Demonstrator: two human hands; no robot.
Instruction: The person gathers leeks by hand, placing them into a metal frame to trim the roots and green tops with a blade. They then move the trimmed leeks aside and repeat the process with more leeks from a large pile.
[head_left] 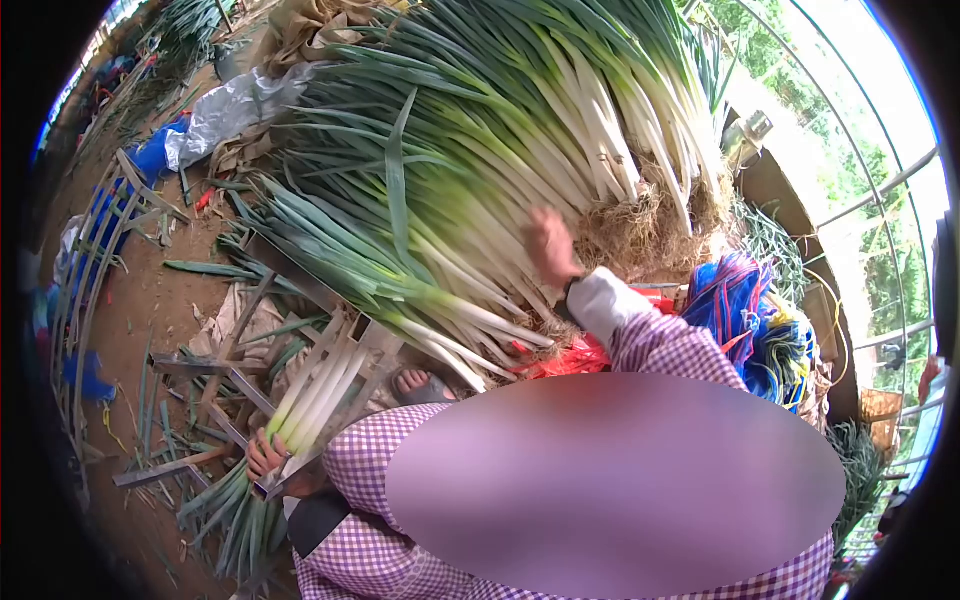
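Observation:
A bundle of leeks (318, 392) lies on a slanted metal frame (252, 392) at the lower left, white stems upward and green leaves downward. My left hand (265, 455) is wrapped round this bundle where the stems turn green. Across the upper middle spreads a large pile of leeks (480, 190), its roots (640, 225) toward the right. Over the white stems of that pile is my right hand (553, 245), smeared by motion, so its fingers and any contact with the stems are unclear.
Red plastic (575, 357) lies by the roots, left of a blue and pink bunch of cords (735, 310). A sandalled foot (420, 385) is beside the metal frame. Silver sheeting (235, 110) and bent rods (95, 260) are at the left. A dark-edged board (800, 215) stands right.

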